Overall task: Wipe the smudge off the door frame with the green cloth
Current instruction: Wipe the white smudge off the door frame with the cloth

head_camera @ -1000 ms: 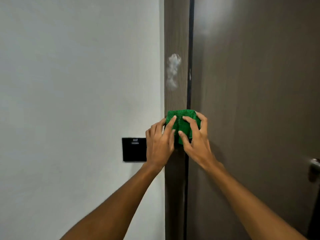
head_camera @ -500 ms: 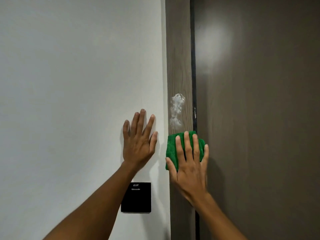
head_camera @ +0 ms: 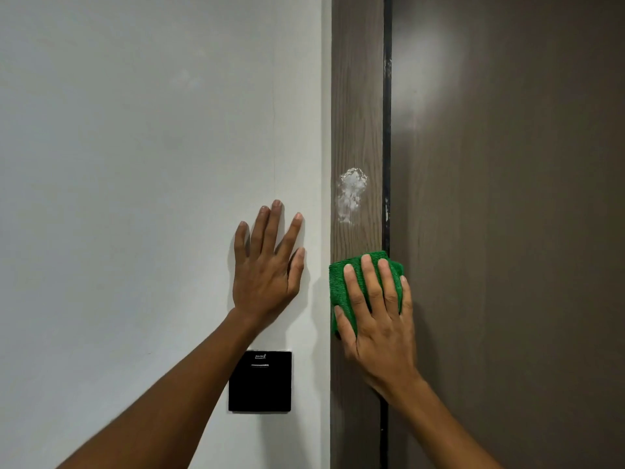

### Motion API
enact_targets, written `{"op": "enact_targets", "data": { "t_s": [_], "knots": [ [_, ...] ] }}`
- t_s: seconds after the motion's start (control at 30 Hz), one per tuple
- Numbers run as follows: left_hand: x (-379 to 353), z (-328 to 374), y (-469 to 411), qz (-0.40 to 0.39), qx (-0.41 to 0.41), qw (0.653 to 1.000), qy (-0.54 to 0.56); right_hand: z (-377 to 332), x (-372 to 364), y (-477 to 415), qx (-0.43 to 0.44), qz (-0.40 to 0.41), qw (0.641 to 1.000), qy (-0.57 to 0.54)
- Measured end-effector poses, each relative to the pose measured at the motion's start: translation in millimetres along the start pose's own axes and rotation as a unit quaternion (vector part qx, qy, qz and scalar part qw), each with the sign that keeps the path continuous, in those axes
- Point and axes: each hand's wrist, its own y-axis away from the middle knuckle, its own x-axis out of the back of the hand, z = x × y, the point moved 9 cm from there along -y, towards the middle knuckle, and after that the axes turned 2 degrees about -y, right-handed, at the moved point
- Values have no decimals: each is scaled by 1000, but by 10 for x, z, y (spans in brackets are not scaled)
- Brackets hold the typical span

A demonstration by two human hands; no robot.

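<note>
Right grip [head_camera: 378, 319] flattened over the green cloth [head_camera: 341, 282], fingers together and extended, palm pressing the folded cloth against the door frame [head_camera: 355, 96], not clamped around it. Cloth spanning the frame's width, right edge reaching over the dark gap [head_camera: 386, 130] toward the door [head_camera: 507, 231]. Just above the cloth, clear of its top edge, a white powdery smudge [head_camera: 351, 194] on the frame, nearer the frame's left edge than the right. Left grip [head_camera: 267, 269] spread flat and holding nothing, fingers apart, planted on the white wall [head_camera: 135, 164] just left of the frame. Below that wrist, a black square wall panel [head_camera: 259, 382] close to the frame's left edge.
</note>
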Motion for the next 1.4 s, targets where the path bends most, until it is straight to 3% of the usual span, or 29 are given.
{"op": "enact_targets", "data": {
  "t_s": [0.13,0.2,0.4,0.5,0.67,0.93,1.1,1.17,1.4],
  "knots": [
    [35,30,14,7,-6,1000,4,70,170,-551,-117,30,992,-46],
    [36,19,-11,13,-3,1000,6,32,193,-828,-133,32,990,-42],
    [93,13,-119,24,16,999,39,-52,79,-497,12,-14,999,27],
    [171,8,-317,31,17,999,39,63,109,-519,-5,-8,1000,9],
    [135,-26,-449,32,15,999,28,128,245,-1061,-120,30,992,-29],
    [143,-25,-432,36,13,999,17,126,150,-606,-17,-7,1000,-15],
    [132,-15,-411,39,11,999,10,261,310,-1087,-162,63,980,-92],
    [128,-13,-416,34,11,999,10,251,354,-1356,-181,80,975,-96],
    [148,-20,-424,36,3,999,19,-22,246,-1151,52,29,998,30]
  ]
}}
